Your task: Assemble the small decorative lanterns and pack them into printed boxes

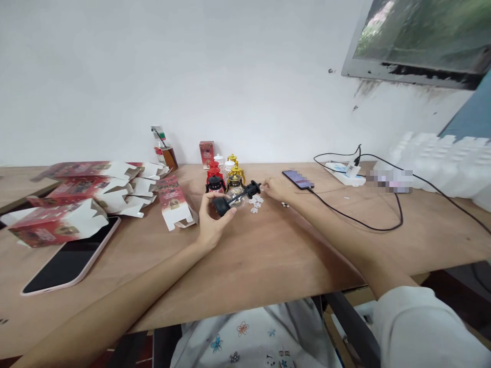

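My left hand (213,221) is closed around the base of a small black lantern (237,197) with a clear globe. The lantern is tilted on its side, its top pointing right. Just past that top is my right hand (279,189), fingers bent together; whether anything sits between the fingertips is too small to tell. Small white pieces (256,204) lie in a loose pile under the lantern's top. Behind my left hand stand several small lanterns: a red lantern (215,174), a black lantern (215,184), a gold lantern (236,173) and white ones.
Red and white cartons (76,225) are heaped at left, beside a large phone (72,260). Another carton (172,199) lies nearer. A bottle (165,153) and a small red box (207,153) stand by the wall. Right are a cabled phone (298,179), a power strip (347,175) and white containers (433,158).
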A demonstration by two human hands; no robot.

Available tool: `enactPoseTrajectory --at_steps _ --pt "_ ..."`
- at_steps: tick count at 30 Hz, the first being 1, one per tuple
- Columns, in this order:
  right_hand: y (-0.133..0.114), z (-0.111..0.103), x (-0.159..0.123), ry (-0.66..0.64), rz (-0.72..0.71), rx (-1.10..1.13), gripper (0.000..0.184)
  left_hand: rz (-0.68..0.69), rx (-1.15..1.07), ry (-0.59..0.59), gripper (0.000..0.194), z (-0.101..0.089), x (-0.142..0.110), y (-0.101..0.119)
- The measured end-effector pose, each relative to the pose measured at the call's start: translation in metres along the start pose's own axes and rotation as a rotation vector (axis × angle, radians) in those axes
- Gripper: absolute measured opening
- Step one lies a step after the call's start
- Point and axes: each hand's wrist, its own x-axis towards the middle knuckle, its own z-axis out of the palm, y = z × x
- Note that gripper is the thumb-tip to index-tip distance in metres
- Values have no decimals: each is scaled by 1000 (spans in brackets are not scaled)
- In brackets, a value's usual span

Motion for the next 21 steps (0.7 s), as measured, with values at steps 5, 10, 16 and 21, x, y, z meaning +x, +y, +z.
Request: enactPoseTrajectory --at_steps 5,10,16,21 --pt "-12 -4 9 -24 -183 -112 29 102 88 -20 47 1 -3 11" --pt "-17 -5 12 -24 -229 -150 26 286 427 -76 49 -2 -6 22" --pt "-23 -6 7 89 -187 -34 21 595 642 -323 47 -7 -5 27" --pt "-39 -15 -28 278 -31 249 31 707 744 -383 41 -7 -9 19"
